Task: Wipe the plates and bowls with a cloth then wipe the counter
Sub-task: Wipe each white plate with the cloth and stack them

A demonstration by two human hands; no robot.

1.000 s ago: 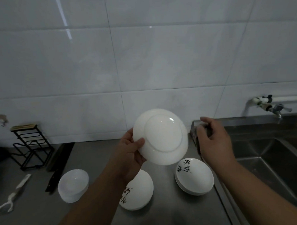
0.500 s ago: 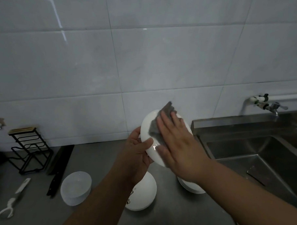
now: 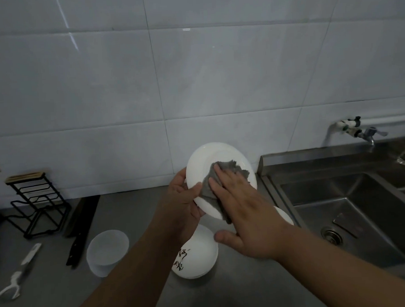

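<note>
Slid lower, my flat right hand (image 3: 248,211) presses the cloth (image 3: 227,167) on the plate (image 3: 208,157), whose rim my left hand (image 3: 182,200) grips.

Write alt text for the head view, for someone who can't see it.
The right hand presses a grey cloth against a white plate that the left hand grips by its rim above the steel counter. More white bowls sit below; a sink lies to the right.

Left hand (image 3: 184,200) grips plate (image 3: 206,160) – right hand (image 3: 248,211) presses cloth (image 3: 227,169) flat on it
</note>
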